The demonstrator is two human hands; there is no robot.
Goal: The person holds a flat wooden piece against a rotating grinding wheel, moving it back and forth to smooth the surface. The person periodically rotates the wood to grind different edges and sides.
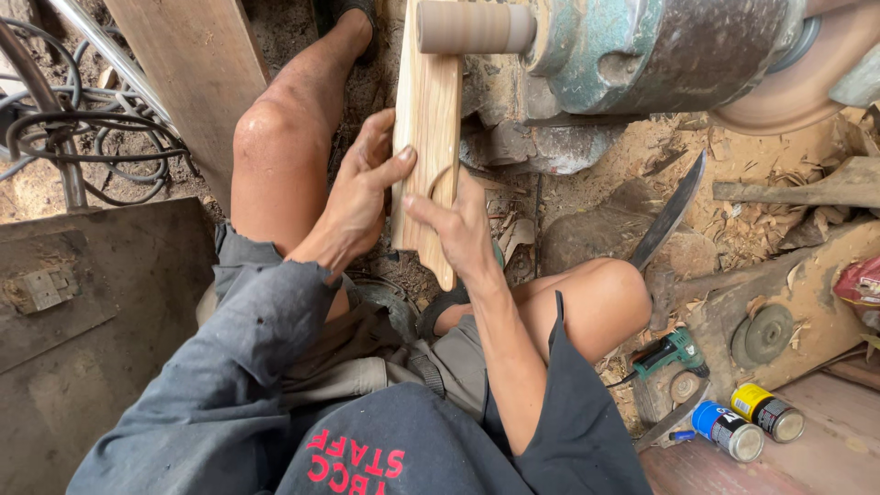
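Note:
A pale flat wooden piece [426, 128], long and paddle-shaped, stands nearly upright against a tan sanding drum [475, 27] that sticks out of a green-grey motor [642, 46]. My left hand [359, 188] grips its left edge, thumb laid across the face. My right hand [463, 229] holds its lower right edge with the fingers pressed on the wood. I sit on the ground with both knees bent on either side of the piece.
A dark curved blade [674, 211] lies in sawdust to the right. A round disc [797, 78] sits at the motor's far end. A green power tool [674, 353] and two spray cans [747, 422] lie lower right. A plank [197, 73] and cables [82, 137] are at left.

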